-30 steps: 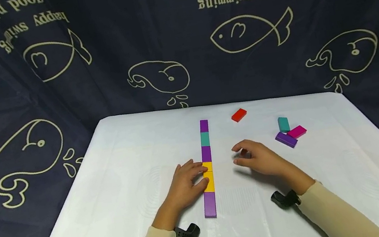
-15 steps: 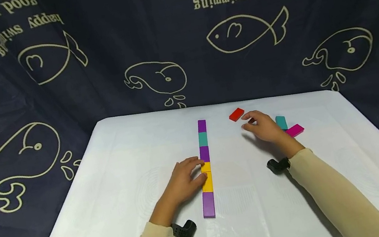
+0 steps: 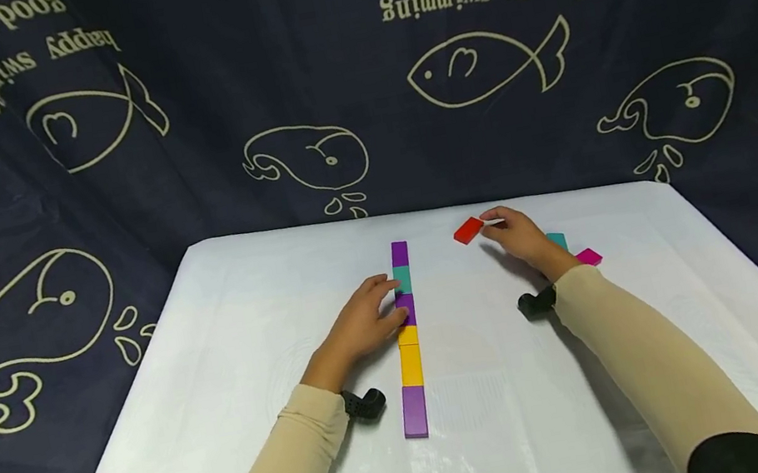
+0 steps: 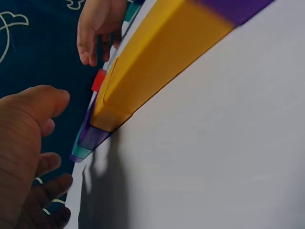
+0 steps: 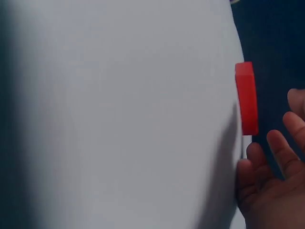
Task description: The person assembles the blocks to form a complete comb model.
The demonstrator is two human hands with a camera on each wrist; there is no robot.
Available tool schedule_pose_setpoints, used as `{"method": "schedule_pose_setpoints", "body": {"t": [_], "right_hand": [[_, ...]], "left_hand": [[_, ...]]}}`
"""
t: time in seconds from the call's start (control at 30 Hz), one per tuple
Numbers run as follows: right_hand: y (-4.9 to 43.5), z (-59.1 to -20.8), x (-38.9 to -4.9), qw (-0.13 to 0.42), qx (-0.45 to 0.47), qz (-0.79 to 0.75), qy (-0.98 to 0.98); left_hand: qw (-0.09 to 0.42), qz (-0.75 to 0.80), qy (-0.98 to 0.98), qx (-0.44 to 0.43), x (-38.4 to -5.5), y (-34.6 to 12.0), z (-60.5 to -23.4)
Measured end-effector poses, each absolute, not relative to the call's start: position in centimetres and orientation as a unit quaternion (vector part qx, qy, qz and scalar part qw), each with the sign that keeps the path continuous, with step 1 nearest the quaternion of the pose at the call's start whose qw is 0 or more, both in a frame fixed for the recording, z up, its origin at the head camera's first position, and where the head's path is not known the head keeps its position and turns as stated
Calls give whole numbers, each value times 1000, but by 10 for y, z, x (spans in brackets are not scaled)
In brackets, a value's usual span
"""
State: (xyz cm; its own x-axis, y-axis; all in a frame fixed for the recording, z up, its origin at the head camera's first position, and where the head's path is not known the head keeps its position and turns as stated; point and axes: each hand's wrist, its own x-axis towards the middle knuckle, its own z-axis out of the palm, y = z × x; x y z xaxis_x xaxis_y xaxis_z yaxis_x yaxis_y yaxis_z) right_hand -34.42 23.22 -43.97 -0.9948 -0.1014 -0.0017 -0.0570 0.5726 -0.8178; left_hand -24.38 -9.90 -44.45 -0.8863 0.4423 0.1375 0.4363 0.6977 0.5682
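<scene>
A straight row of blocks runs away from me on the table, from a light purple block (image 3: 414,414) at the near end, through yellow blocks (image 3: 411,366), to a purple block (image 3: 400,253) at the far end. My left hand (image 3: 358,326) hovers at the row's left side, fingers loosely bent by the teal block (image 3: 403,276); in the left wrist view it grasps nothing. At the back, a red block (image 3: 468,231) lies angled on the table. My right hand (image 3: 522,238) is at its right end, thumb and fingers spread; the right wrist view shows a gap between them and the red block.
Behind my right hand, a loose teal block (image 3: 557,240) and a magenta block (image 3: 589,257) are partly covered by the arm. The white table (image 3: 157,445) ends at a dark curtain (image 3: 204,64) printed with fish and whales.
My right hand has moved away from me to the red block, covering the loose purple block from view. My left hand has slid farther along the row, from the yellow blocks to the teal one.
</scene>
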Motion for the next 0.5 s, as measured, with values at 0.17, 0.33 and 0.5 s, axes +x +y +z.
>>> {"method": "schedule_pose_setpoints", "body": {"t": [0.17,0.33,0.5], "right_hand": [[231,-445,-350,43,-38,-485,872],[229,-449,-352,50,-44,-480,875],[226,-449,-351,49,-60,-456,887]], "left_hand": [[9,361,898,252,-267,-96,-443],[14,398,875,276,-284,-93,-444],[20,382,878,289,-291,-91,-449]]}}
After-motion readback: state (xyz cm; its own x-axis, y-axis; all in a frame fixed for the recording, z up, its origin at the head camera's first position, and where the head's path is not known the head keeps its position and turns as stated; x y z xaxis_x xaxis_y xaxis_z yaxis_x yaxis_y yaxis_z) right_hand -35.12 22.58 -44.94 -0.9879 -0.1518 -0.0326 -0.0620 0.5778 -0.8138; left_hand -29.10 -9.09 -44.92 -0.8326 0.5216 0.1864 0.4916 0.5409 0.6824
